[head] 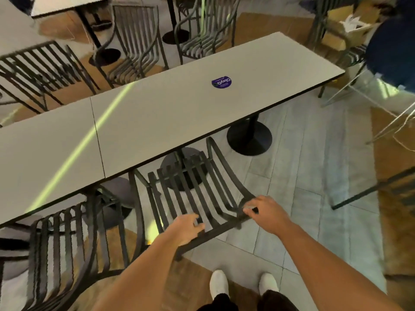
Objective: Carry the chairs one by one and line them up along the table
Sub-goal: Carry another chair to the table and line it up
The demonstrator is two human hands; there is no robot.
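Note:
A dark slatted metal chair (190,189) stands pushed partly under the near edge of the long grey table (157,117). My left hand (187,227) grips the top rail of its backrest near the middle. My right hand (261,212) holds the right corner of that same backrest, fingers curled over the rail. A second slatted chair (65,245) stands to its left along the same edge, its seat under the tabletop.
More slatted chairs (134,43) stand on the table's far side, and another chair (40,70) at far left. Black round table bases (249,138) sit on the tiled floor. A blue seat on wire legs (390,55) and cardboard boxes (345,23) are at the right.

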